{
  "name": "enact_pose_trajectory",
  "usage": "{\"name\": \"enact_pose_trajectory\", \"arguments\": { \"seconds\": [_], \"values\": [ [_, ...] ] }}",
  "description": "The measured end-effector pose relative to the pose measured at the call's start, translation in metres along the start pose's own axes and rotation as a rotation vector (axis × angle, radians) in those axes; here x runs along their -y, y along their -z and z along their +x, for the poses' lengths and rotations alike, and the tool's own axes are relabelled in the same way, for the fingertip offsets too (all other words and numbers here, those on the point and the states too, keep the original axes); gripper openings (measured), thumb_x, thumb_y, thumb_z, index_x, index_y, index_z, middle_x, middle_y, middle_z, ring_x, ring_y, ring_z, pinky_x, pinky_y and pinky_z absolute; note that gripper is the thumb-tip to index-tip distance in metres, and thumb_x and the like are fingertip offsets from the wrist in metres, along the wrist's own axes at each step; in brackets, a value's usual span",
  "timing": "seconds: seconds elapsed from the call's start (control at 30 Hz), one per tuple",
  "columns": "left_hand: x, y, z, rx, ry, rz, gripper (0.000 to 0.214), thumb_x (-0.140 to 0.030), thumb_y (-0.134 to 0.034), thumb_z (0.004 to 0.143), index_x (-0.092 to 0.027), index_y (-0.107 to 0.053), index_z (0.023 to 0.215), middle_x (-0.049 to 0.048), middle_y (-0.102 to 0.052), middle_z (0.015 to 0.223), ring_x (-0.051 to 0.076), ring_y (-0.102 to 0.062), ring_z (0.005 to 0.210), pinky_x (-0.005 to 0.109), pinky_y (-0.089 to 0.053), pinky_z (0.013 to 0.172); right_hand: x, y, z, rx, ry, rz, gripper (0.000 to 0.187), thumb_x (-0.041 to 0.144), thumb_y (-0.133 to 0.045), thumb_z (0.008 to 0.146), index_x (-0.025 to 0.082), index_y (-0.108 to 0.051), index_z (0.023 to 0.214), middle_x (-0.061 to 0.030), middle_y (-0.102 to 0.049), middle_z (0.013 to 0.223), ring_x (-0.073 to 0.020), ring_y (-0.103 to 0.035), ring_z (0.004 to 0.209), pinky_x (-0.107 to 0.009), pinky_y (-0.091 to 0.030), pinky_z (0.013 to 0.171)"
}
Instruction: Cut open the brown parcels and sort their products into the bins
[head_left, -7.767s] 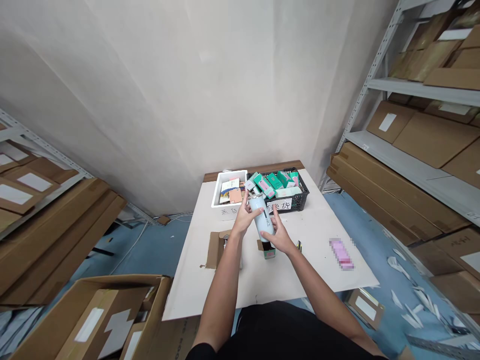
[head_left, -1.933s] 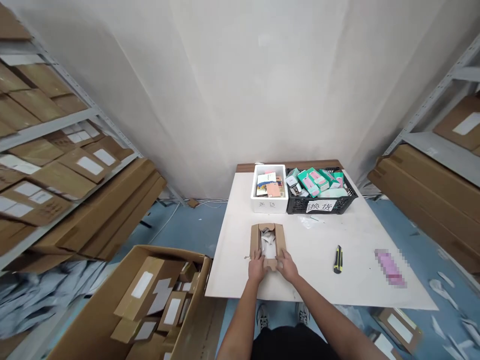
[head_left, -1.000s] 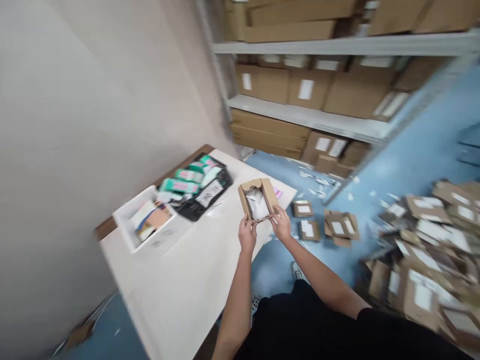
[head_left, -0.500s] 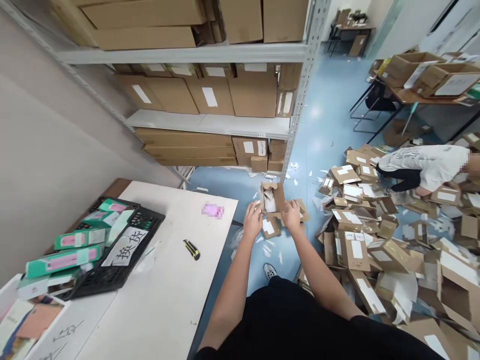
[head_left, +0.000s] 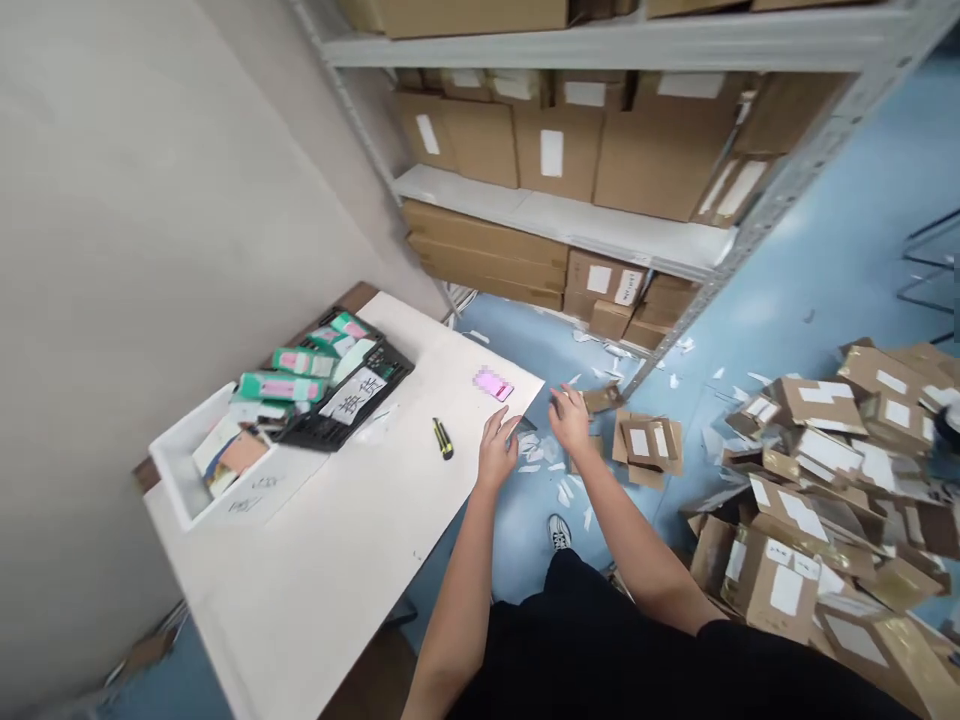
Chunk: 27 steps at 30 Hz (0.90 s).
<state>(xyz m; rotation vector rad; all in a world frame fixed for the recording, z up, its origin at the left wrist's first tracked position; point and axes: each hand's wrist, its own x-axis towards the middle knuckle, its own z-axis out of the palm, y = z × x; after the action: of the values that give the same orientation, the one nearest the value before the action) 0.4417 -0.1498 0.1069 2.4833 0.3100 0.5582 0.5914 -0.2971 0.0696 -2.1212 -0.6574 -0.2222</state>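
My left hand and my right hand are both held out past the right edge of the white table, fingers spread, with nothing in them. They hover above the blue floor. Small opened cardboard boxes lie on the floor just beyond my right hand. A yellow-and-black utility knife rests on the table to the left of my left hand.
A black crate of green-and-pink boxes and a white tub stand at the table's far side. A heap of opened cardboard boxes covers the floor at right. Metal shelving holds cartons. A pink item lies near the table corner.
Both hands held an opened cardboard box, carried it from the table out over the floor, and now they are empty and spread. My view swung right, then back a little.
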Motion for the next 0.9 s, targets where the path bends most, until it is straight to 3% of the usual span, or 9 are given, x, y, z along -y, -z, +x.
{"name": "enact_pose_trajectory", "arguments": {
  "seconds": [0.2, 0.4, 0.53, 0.7, 0.9],
  "values": [
    [0.038, 0.073, -0.069, -0.108, 0.227, 0.116, 0.046, -0.017, -0.053, 0.097, -0.028, -0.064, 0.141, 0.0093, -0.052, 0.159, 0.028, -0.047, 0.148, 0.055, -0.044, 0.122, 0.101, -0.060, -0.017, 0.212, 0.234, 0.138, 0.046, 0.021, -0.056, 0.095, 0.023, -0.067, 0.139, -0.0132, -0.057, 0.150, -0.0317, -0.049, 0.139, -0.054, -0.043, 0.120],
    [0.071, 0.167, -0.187, -0.325, 0.405, 0.208, 0.046, -0.018, -0.054, 0.098, -0.028, -0.062, 0.143, 0.0102, -0.050, 0.159, 0.028, -0.046, 0.148, 0.052, -0.044, 0.122, 0.222, -0.117, -0.087, 0.363, 0.466, 0.243, 0.044, 0.022, -0.055, 0.095, 0.022, -0.067, 0.138, -0.0142, -0.056, 0.150, -0.0315, -0.048, 0.140, -0.054, -0.045, 0.119],
    [0.082, 0.225, -0.292, -0.433, 0.537, 0.272, 0.047, -0.017, -0.054, 0.098, -0.027, -0.061, 0.143, 0.0101, -0.049, 0.160, 0.028, -0.045, 0.148, 0.053, -0.045, 0.121, 0.306, -0.156, -0.167, 0.496, 0.623, 0.325, 0.044, 0.022, -0.055, 0.095, 0.021, -0.067, 0.137, -0.0150, -0.055, 0.150, -0.0330, -0.046, 0.141, -0.057, -0.044, 0.119],
    [0.088, 0.296, -0.444, -0.595, 0.791, 0.358, 0.051, -0.018, -0.057, 0.095, -0.027, -0.061, 0.145, 0.0094, -0.049, 0.161, 0.030, -0.044, 0.149, 0.055, -0.043, 0.123, 0.405, -0.200, -0.290, 0.738, 0.835, 0.444, 0.046, 0.024, -0.058, 0.094, 0.023, -0.065, 0.139, -0.0145, -0.054, 0.152, -0.0348, -0.046, 0.142, -0.060, -0.044, 0.118],
    [0.064, 0.361, -0.633, -0.800, 1.093, 0.456, 0.051, -0.020, -0.057, 0.095, -0.025, -0.061, 0.145, 0.0100, -0.050, 0.161, 0.030, -0.044, 0.149, 0.054, -0.039, 0.127, 0.511, -0.231, -0.448, 1.012, 1.035, 0.545, 0.049, 0.026, -0.059, 0.093, 0.024, -0.064, 0.142, -0.0149, -0.053, 0.154, -0.0346, -0.048, 0.142, -0.059, -0.044, 0.118]
  ]
}}
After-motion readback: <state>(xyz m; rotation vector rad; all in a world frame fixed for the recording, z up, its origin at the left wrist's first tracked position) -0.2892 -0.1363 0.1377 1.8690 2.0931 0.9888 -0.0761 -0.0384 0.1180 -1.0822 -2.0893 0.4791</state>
